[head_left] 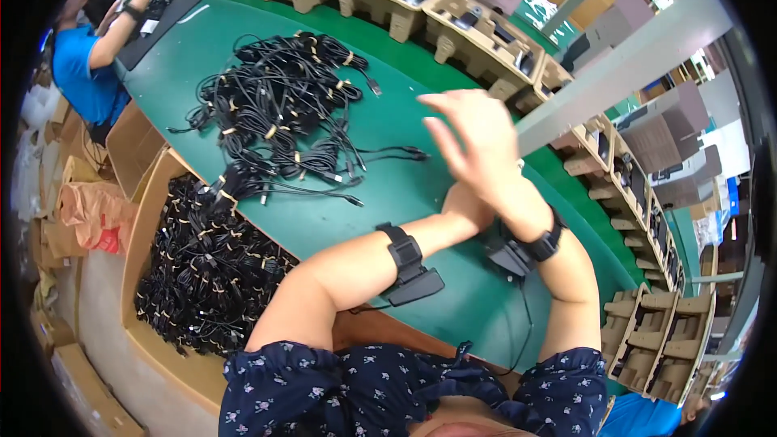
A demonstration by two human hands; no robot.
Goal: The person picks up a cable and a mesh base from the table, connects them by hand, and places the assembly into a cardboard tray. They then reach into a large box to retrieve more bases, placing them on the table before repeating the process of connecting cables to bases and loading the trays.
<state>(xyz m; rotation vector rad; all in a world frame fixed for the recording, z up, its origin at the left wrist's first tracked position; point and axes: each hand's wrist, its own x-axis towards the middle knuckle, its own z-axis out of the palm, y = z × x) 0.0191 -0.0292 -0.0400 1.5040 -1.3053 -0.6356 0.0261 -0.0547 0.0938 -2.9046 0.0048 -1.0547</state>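
Observation:
My right hand is raised over the green table with its fingers and thumb stretched apart, and nothing shows in it. My left hand crosses beneath the right wrist; its fingers are hidden there. A black strapped device sits on my left forearm, and another black device is strapped at my right wrist, with a thin cord hanging down. Left of my hands lies a heap of black cables, bundled with beige bands. One loose cable end points toward my right hand, apart from it.
A cardboard box full of bundled black cables stands against the table's left edge. Moulded pulp trays holding dark parts line the green belt, with stacked trays at right. A grey metal post slants across. A co-worker in blue works at far left.

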